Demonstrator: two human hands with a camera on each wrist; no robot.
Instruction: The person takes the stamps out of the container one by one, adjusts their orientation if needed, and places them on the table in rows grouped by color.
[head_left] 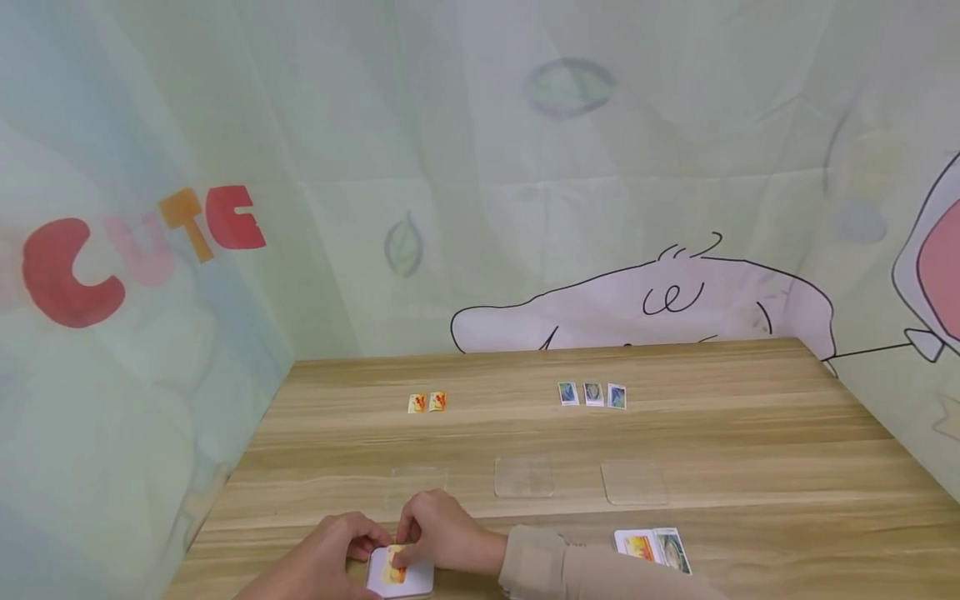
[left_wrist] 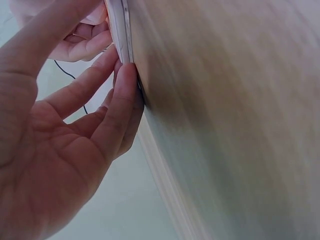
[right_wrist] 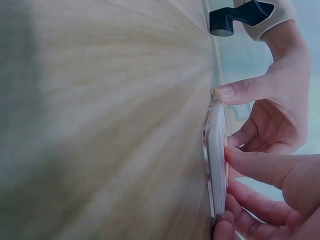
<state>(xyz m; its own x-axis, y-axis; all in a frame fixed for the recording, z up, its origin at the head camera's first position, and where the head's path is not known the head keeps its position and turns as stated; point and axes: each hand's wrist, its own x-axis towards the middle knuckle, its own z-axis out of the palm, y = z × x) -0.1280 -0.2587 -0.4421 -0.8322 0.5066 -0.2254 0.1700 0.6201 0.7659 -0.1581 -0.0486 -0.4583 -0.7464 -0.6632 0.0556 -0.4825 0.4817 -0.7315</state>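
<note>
Low in the head view, a white round-cornered square [head_left: 422,581] lies near the table's front edge with a small orange picture card [head_left: 396,575] on it. My left hand [head_left: 324,557] grips the square by its edges, the thumb along the near side. From the right, my right hand [head_left: 452,532] has its thumb on the orange card and its curled fingers at the far edge. In the right wrist view a clear plate [right_wrist: 206,140] shows beneath the white layer. The left wrist view has the white edge [left_wrist: 120,35] at the left fingertips.
Three clear square plates, left [head_left: 420,477], middle [head_left: 523,477] and right [head_left: 633,483], lie across the table [head_left: 345,442]. Behind are two orange cards [head_left: 427,402] and three blue-green cards [head_left: 593,395]. Front right, a white square with an orange picture [head_left: 639,546] adjoins a green-grey card [head_left: 672,550].
</note>
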